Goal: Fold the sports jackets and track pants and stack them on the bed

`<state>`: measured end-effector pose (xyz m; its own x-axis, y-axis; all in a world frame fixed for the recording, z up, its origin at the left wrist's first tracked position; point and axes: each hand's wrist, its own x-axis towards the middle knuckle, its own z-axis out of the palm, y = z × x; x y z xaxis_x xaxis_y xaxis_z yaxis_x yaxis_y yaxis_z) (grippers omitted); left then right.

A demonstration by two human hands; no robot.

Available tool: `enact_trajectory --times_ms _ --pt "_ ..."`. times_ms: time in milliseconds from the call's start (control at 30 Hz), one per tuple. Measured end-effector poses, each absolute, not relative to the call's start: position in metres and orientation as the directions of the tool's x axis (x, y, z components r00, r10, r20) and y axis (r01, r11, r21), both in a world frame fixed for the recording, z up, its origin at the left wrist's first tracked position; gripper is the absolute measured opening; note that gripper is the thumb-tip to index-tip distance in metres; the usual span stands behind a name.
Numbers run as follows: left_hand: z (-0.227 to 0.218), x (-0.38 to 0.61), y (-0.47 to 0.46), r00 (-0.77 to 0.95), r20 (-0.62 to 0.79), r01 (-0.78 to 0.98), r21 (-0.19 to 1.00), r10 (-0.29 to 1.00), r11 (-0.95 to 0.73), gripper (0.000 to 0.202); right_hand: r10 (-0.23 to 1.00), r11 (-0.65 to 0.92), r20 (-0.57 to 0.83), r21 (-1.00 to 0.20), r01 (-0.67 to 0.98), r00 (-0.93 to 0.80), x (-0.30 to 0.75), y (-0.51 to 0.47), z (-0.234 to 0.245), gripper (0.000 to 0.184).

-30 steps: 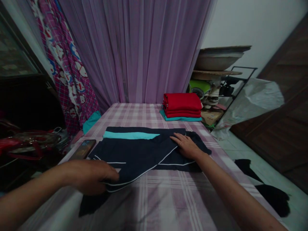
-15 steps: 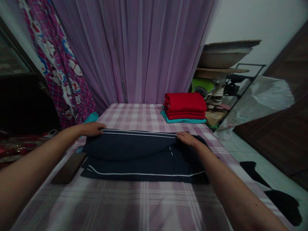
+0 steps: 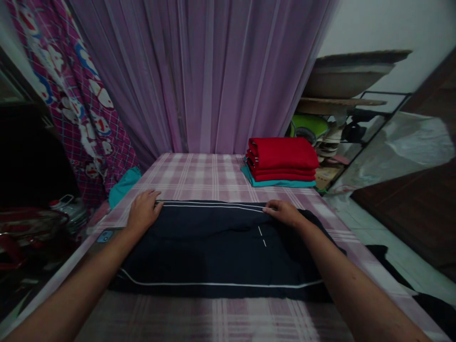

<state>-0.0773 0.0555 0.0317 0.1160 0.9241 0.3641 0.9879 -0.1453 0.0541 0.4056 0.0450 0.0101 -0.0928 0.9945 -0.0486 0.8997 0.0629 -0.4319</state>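
Observation:
A dark navy garment [image 3: 221, 247] with white piping lies folded across the checked bedcover, its long side running left to right. My left hand [image 3: 144, 209] is at its far left corner, with thumb and fingers closed around the edge. At the far edge, right of the middle, my right hand [image 3: 281, 211] pinches the cloth beside the double white lines. The garment's upper layer lies mostly flat, with slight wrinkles. My forearms cover parts of its left and right sides.
A stack of folded red cloths [image 3: 285, 154] rests on a teal cloth [image 3: 285, 183] at the far right. A phone-like object [image 3: 103, 236] lies left, partly behind my forearm. Purple curtains [image 3: 213, 80] hang behind. A loaded rack [image 3: 384, 128] stands right.
The garment's far edge, held up and folding forward before, has been lowered and spread flat. Both hands went down with it. The view has shifted a little closer.

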Motion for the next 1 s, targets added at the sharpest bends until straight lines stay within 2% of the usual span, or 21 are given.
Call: enact_trajectory --times_ms 67,133,233,300,367,500,600,800,900,1000 --pt "0.04 -0.055 0.031 0.261 0.395 0.944 0.085 0.881 -0.317 0.037 0.997 0.067 0.065 -0.298 0.952 -0.05 0.4 0.041 0.012 0.026" --pt "0.042 -0.024 0.003 0.453 0.288 0.86 0.109 0.844 -0.498 0.031 0.982 0.104 0.179 -0.209 0.972 -0.067 0.391 0.032 0.015 0.022" --pt "0.031 0.018 -0.028 0.548 0.161 0.812 0.135 0.821 -0.568 0.04 0.924 0.303 0.3 -0.196 0.933 -0.237 0.377 0.011 0.019 0.03" --pt "0.023 0.033 -0.034 0.526 0.134 0.832 0.125 0.84 -0.541 0.042 0.881 0.433 0.297 -0.187 0.882 -0.369 0.371 -0.003 0.02 0.045" --pt "0.022 0.038 -0.03 0.511 0.127 0.845 0.108 0.85 -0.524 0.038 0.865 0.478 0.247 -0.143 0.866 -0.437 0.367 -0.015 0.02 0.055" --pt "0.037 0.032 -0.027 0.552 0.197 0.814 0.084 0.811 -0.574 0.042 0.898 0.399 0.215 -0.027 0.917 -0.384 0.368 -0.024 0.02 0.032" --pt "0.041 0.027 -0.044 0.608 0.229 0.762 0.1 0.76 -0.64 0.041 0.896 0.351 0.278 0.032 0.936 -0.346 0.371 -0.028 0.02 0.031" --pt "0.018 0.018 -0.075 0.634 0.02 0.748 0.238 0.773 -0.62 0.042 0.961 0.267 0.068 0.012 0.964 -0.267 0.377 -0.049 0.022 0.032" --pt "0.019 0.008 -0.065 0.576 -0.004 0.789 0.265 0.818 -0.554 0.043 0.973 0.205 0.114 -0.044 0.978 -0.199 0.367 -0.051 0.035 0.031" --pt "0.026 0.001 -0.045 0.456 0.052 0.873 0.17 0.889 -0.458 0.048 0.957 0.224 0.223 -0.174 0.959 -0.183 0.331 -0.045 0.048 0.033"
